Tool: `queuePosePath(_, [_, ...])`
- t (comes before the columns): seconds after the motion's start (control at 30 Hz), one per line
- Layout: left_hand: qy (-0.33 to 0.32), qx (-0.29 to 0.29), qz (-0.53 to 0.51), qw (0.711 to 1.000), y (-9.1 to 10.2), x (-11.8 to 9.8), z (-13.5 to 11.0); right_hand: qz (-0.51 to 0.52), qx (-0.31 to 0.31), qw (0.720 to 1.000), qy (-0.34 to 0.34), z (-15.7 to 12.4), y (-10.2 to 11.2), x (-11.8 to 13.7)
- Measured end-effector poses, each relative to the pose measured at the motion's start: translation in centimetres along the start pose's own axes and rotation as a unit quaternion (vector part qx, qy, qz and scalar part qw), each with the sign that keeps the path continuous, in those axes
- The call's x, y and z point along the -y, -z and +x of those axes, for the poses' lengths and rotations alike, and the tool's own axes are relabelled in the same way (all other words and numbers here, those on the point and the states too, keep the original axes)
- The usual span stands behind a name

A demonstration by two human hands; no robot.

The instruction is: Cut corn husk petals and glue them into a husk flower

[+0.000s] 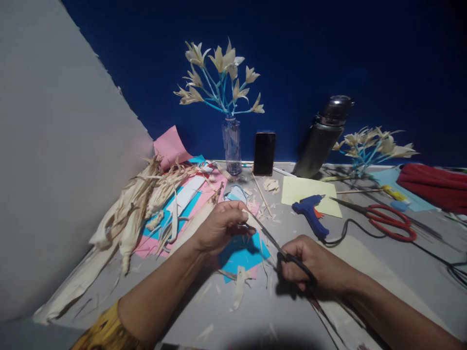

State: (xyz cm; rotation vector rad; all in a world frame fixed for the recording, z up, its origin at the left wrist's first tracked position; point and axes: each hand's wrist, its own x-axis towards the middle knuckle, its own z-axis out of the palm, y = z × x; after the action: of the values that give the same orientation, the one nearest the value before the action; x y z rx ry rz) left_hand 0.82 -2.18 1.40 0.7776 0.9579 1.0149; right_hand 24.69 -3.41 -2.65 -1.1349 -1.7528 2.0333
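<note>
My right hand (315, 265) is closed round the black handles of a pair of scissors (272, 240), whose blades point up and left toward my left hand. My left hand (221, 226) pinches a small pale strip of husk at the blade tips; the piece is too small to make out well. Both hands hover over a blue sheet of paper (239, 255) on the grey table (255, 316). Pale husk scraps (239, 287) lie below the hands.
A heap of dried corn husks (142, 204) lies on pink and blue paper at left. A blue glue gun (310, 214), red-handled scissors (386, 221), yellow paper, a phone (264, 153), a vase of husk flowers (231, 143), a metal flask (323, 136) and red cloth (434, 184) are further back.
</note>
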Motion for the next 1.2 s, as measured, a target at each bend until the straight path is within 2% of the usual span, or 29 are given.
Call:
queuePosePath(0.57, [-0.025,-0.015,0.039,0.999,-0.23,-0.1,-0.47,0.0,-0.026,0.999,-0.021,0.02,-0.36,0.51])
queuePosePath(0.87, [-0.013,-0.001,0.039,0.999,0.14,0.36,-0.06,0.012,0.006,1.0,-0.01,0.05,-0.18,-0.1])
queuePosePath(1.2, [-0.005,0.003,0.032,0.999,0.03,0.56,-0.3,0.008,-0.022,0.999,-0.029,0.04,-0.58,0.69])
